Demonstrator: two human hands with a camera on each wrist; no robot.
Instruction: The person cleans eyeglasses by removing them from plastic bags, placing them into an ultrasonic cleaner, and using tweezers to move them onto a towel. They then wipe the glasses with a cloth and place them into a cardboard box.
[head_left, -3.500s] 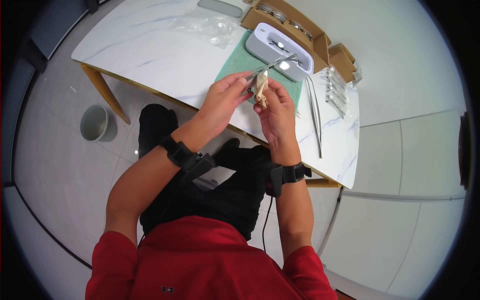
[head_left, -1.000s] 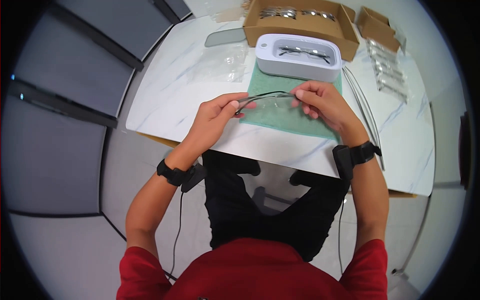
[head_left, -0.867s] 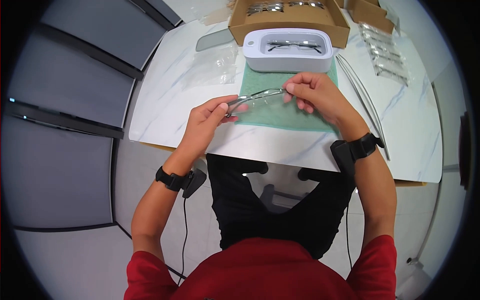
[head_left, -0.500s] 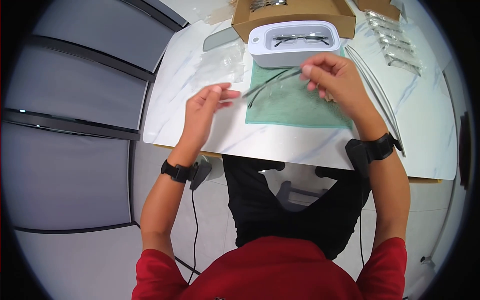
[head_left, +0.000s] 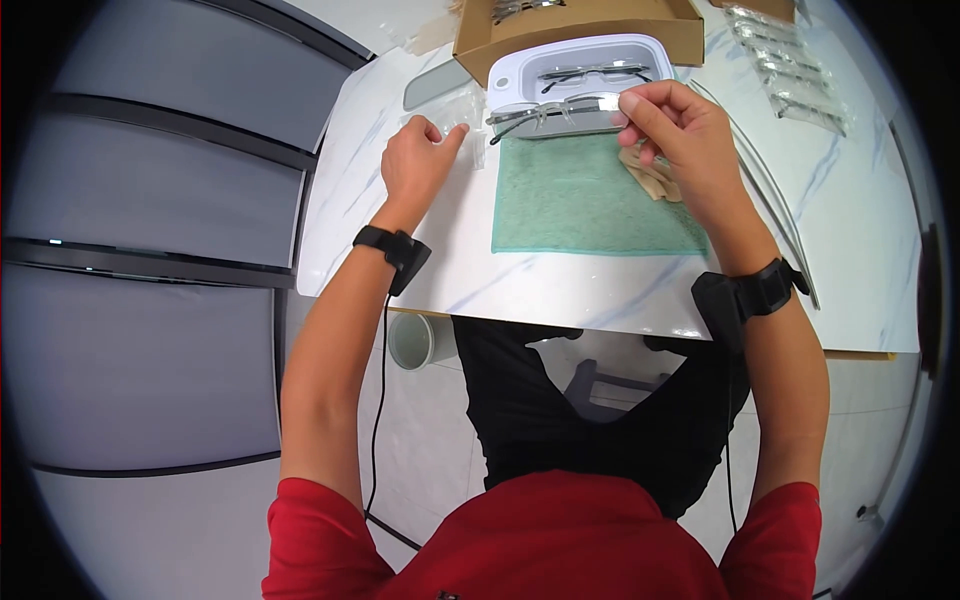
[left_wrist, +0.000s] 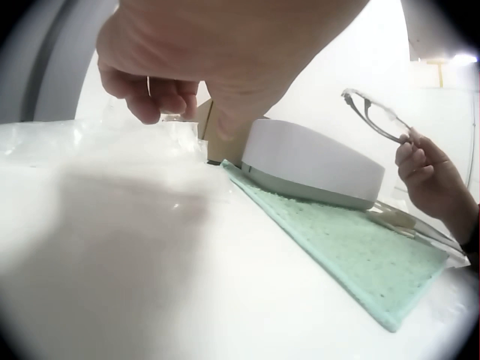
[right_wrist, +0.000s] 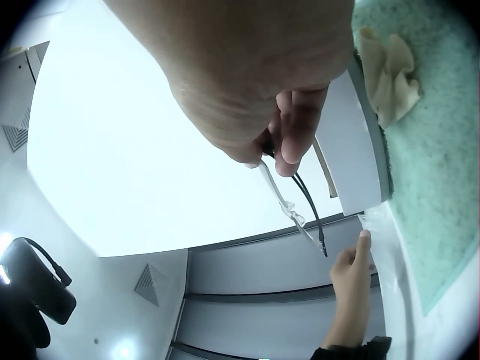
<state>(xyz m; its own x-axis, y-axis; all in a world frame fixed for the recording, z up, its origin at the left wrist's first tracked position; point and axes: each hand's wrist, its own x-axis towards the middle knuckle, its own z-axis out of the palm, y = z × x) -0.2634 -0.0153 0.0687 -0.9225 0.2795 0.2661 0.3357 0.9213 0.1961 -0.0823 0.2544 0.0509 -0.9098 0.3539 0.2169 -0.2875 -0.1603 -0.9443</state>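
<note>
My right hand (head_left: 680, 130) pinches one end of a pair of clear-framed glasses (head_left: 553, 108), held in the air over the front of the white tub (head_left: 505, 72). Their dark-tipped temple hangs toward the left in the right wrist view (right_wrist: 311, 206). A second pair of glasses (head_left: 598, 72) lies inside the tub. With thumb and fingers apart, my left hand (head_left: 418, 165) is at the clear plastic bags (head_left: 470, 110); whether it touches them cannot be told. The left wrist view shows its bent fingers above the plastic (left_wrist: 97, 142).
The tub stands on a green towel (head_left: 580, 215), with a crumpled tan cloth (head_left: 650, 178) at right. Behind are a cardboard box (head_left: 580, 25) and a grey case (head_left: 435, 85). Long thin strips (head_left: 770, 190) and bagged items (head_left: 785, 65) lie at right; a bin (head_left: 410, 340) stands below.
My left hand has let go of the glasses and moved up and left to the plastic bags. My right hand has carried the glasses up toward the tub. The tan cloth is now uncovered on the towel.
</note>
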